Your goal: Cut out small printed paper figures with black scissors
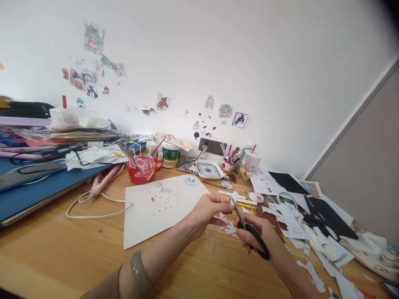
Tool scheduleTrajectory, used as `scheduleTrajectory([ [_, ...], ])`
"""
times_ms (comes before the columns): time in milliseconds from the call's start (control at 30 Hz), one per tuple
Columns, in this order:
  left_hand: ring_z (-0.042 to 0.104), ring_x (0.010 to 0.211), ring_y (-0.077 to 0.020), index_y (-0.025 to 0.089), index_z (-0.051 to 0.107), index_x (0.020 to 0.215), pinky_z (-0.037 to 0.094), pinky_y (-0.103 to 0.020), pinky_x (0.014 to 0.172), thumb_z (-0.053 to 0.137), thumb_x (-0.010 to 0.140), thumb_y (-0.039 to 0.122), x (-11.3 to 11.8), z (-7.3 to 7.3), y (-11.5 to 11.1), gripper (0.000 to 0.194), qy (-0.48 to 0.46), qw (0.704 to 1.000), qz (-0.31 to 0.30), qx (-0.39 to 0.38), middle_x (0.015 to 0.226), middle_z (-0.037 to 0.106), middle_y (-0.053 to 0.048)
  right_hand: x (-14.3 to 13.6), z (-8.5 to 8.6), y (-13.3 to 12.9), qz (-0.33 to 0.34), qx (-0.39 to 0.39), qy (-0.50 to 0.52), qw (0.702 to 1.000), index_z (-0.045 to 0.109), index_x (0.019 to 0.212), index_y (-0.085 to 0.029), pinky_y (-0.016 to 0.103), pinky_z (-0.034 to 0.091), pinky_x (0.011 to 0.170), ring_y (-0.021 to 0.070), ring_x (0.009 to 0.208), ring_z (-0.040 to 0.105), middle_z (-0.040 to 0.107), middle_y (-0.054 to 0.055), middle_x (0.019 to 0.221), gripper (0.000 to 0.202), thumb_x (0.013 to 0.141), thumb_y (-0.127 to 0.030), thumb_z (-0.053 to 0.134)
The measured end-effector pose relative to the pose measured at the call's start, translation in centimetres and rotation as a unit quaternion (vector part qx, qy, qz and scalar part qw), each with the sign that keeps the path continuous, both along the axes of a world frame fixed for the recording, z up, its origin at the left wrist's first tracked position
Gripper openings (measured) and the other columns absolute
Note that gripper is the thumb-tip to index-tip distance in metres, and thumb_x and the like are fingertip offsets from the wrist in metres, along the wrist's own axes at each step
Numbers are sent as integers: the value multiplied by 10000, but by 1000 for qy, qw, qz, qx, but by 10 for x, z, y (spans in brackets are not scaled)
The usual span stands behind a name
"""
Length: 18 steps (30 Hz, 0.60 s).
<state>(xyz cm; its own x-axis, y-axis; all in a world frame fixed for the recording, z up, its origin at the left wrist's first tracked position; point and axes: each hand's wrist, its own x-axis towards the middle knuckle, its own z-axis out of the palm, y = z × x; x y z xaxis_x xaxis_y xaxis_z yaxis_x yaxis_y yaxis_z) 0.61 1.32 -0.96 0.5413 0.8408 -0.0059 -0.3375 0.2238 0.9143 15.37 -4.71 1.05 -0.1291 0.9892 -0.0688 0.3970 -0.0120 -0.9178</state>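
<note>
I'm gripping the scissors (244, 224) right in front of me, just above the desk (187, 274), my right hand (272, 234) closing around their black handles. They're pointing up toward my left hand (207, 209), whose thumb and fingertips are drawing together by the blade tips. Whether that left grip is pinching a scrap, I can't tell.

I'm expecting the scissors to be fairly light and stiff, smooth at the handles; the loops are looking like the place to take hold, skin clear of the blades. The patterned paper (229, 226) just below my left fingers is looking thin, bendy and easy to tear, so I'm favouring a light pinch at its edge.

Farther out, white markers (240, 197) are lying beyond my hands, the big white sheet (140, 228) is spreading to the left, and the red cup (141, 178) is standing behind it. Paper scraps (289, 220) are piling up on the right.

Now for what's hiding: my fingers are covering part of the scissors' handles, and the blade tips are blurring into my fingertips. I can't make out whether the patterned paper is hanging or resting. My left forearm is covering some desk, and the frame's lower right corner is cutting off a dark, flat thing (391, 289).
</note>
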Motion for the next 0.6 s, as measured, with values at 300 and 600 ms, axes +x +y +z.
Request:
scheduleTrajectory([
  [300,478,669,-114,144,597,659,430,-230,544,696,545,290,0,-2,1,210,0,1000,0,-3,677,536,-4,1,-1,-1,0,-7,4,1000,486,691,-173,195,371,397,70,400,411,443,-80,456,181,618,-299,594],
  [600,482,677,-120,139,606,661,427,-226,544,683,563,297,-2,0,0,202,-7,1000,-6,1,687,544,-20,-2,2,-3,-8,-3,14,1000,486,666,-178,198,351,394,71,388,409,447,-75,456,190,622,-324,599],
])
